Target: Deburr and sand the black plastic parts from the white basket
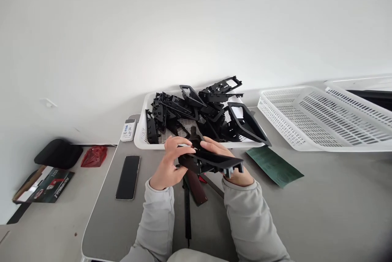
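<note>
A black plastic part (211, 160) is held between my two hands over the table, in front of a white basket (147, 146). My left hand (171, 164) grips its left end with curled fingers. My right hand (235, 172) is wrapped round its right side and is partly hidden behind it. Many similar black parts (183, 107) lie piled in the basket. Below my hands are a dark red-brown strip (196, 190) and a thin black tool (187, 213), both partly covered.
A phone (128, 177) and a small white case (128, 130) lie at the left. To the right are a green sheet (275, 166) and a white perforated basket (306, 147). A box (45, 186) and a red bag (94, 156) stand beyond the table's left edge.
</note>
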Action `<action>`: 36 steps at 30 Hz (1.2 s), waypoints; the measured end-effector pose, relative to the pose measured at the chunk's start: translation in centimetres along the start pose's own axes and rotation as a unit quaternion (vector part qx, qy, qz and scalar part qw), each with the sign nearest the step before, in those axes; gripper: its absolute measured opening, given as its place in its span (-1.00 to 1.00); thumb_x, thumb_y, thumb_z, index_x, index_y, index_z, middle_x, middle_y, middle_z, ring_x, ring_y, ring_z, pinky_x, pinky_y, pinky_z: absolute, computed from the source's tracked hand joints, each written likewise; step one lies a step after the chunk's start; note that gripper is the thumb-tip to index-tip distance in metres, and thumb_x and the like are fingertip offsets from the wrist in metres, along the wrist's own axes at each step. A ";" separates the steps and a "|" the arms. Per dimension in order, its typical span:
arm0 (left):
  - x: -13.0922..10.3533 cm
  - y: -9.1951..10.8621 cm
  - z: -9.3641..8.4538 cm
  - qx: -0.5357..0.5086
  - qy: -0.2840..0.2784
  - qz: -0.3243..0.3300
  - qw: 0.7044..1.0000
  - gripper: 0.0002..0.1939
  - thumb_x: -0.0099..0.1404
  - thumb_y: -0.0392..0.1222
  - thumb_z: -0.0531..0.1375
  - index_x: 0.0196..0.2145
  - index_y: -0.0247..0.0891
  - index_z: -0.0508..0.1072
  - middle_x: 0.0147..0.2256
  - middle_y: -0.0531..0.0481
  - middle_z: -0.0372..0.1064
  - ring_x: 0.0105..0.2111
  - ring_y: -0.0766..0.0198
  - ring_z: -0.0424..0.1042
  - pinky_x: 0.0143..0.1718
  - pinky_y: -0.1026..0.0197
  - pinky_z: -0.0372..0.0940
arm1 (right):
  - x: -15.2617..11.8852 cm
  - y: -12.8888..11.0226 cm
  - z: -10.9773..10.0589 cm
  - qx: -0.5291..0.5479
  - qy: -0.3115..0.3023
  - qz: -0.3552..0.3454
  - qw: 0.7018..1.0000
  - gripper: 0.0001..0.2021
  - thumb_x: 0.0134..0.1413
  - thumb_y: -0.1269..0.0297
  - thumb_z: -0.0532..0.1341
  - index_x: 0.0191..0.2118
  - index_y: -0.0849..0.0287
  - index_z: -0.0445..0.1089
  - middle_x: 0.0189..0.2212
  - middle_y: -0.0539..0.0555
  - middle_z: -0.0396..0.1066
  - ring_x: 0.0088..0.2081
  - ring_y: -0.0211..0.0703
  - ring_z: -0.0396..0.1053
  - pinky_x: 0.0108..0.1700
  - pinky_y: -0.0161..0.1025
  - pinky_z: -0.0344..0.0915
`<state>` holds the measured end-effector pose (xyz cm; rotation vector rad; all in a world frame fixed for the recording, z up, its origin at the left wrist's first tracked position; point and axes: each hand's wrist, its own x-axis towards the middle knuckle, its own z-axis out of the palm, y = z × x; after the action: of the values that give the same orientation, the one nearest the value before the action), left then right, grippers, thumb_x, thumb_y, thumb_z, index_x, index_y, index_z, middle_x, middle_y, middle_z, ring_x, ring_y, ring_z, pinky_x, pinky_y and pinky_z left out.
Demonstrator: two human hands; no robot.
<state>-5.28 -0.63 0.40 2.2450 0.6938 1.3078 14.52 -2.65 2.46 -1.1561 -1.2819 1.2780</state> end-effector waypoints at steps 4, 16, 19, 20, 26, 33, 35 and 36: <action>-0.1 -0.4 0.4 -0.003 0.029 -0.044 0.999 -0.69 0.33 -0.21 0.13 0.01 0.03 0.37 0.22 -0.08 0.09 0.28 0.05 -0.01 0.25 -0.12 0.00 | 0.1 0.1 0.2 0.021 -0.066 0.026 0.997 -0.65 0.04 0.13 0.26 -0.05 0.09 0.39 -0.18 0.05 0.50 -0.16 -0.05 0.45 -0.12 -0.12 0.40; 0.8 0.6 2.0 -0.522 0.037 -0.418 0.743 -0.52 0.22 0.00 0.23 0.06 -0.14 0.31 -0.15 -0.04 0.45 -0.23 0.13 0.50 -0.25 0.11 0.42 | 0.7 1.3 2.5 -0.221 0.093 -0.193 0.952 -0.75 0.24 0.29 0.08 0.00 0.09 0.33 0.02 0.17 0.28 0.06 -0.06 0.31 0.09 -0.08 0.29; 0.9 0.2 1.9 -0.545 0.067 -0.429 0.717 -0.61 0.17 -0.08 0.24 -0.06 -0.21 0.36 -0.27 -0.02 0.46 -0.37 0.20 0.49 -0.35 0.14 0.41 | 0.6 1.3 2.0 -0.199 0.096 -0.196 0.955 -0.72 0.30 0.21 0.04 0.03 0.09 0.35 0.01 0.16 0.29 0.07 -0.07 0.30 0.10 -0.09 0.28; 0.8 0.1 1.8 -0.545 0.078 -0.428 0.716 -0.64 0.17 -0.08 0.24 -0.10 -0.23 0.37 -0.31 -0.02 0.45 -0.40 0.22 0.47 -0.37 0.15 0.40 | 0.6 1.3 1.7 -0.197 0.129 -0.198 0.952 -0.71 0.30 0.18 0.03 0.03 0.10 0.36 -0.01 0.17 0.29 0.07 -0.06 0.30 0.10 -0.07 0.27; 0.2 -0.1 1.3 -0.508 0.083 -0.390 0.763 -0.57 0.09 -0.19 0.28 -0.06 -0.14 0.32 -0.29 0.06 0.42 -0.40 0.28 0.43 -0.31 0.16 0.36 | 1.1 2.1 0.3 -0.215 0.282 -0.143 0.924 -0.71 0.18 0.10 0.16 -0.06 0.12 0.40 -0.27 0.09 0.32 -0.23 -0.08 0.36 -0.13 -0.03 0.36; 0.7 0.9 1.5 -0.447 0.048 -0.391 0.803 -0.31 0.08 -0.12 0.33 0.15 -0.04 0.22 0.04 -0.01 0.34 0.01 0.10 0.36 0.01 0.09 0.26 | 1.4 2.1 1.3 -0.150 0.323 -0.204 0.912 -0.77 0.05 0.27 0.30 -0.14 0.08 0.37 -0.16 0.09 0.39 -0.19 -0.13 0.42 -0.19 -0.13 0.43; 0.9 1.2 1.6 -0.435 0.054 -0.411 0.800 -0.40 0.14 -0.03 0.29 0.13 -0.05 0.25 0.04 -0.02 0.34 0.01 0.09 0.36 0.01 0.08 0.26 | 1.4 1.9 1.7 -0.194 0.299 -0.237 0.904 -0.92 0.10 0.32 0.26 -0.24 0.09 0.43 -0.16 0.11 0.40 -0.14 -0.10 0.41 -0.16 -0.11 0.42; 1.0 1.3 1.6 -0.423 0.057 -0.417 0.803 -0.42 0.15 0.00 0.28 0.12 -0.05 0.26 0.04 -0.02 0.34 0.01 0.09 0.36 0.02 0.08 0.25 | 1.4 1.9 1.9 -0.214 0.281 -0.253 0.901 -0.93 0.12 0.34 0.24 -0.25 0.08 0.45 -0.17 0.11 0.40 -0.14 -0.09 0.41 -0.14 -0.10 0.42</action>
<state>-3.18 -1.29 1.11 0.9468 0.7839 0.9767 12.46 -1.40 0.60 -1.2541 -1.3179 0.2428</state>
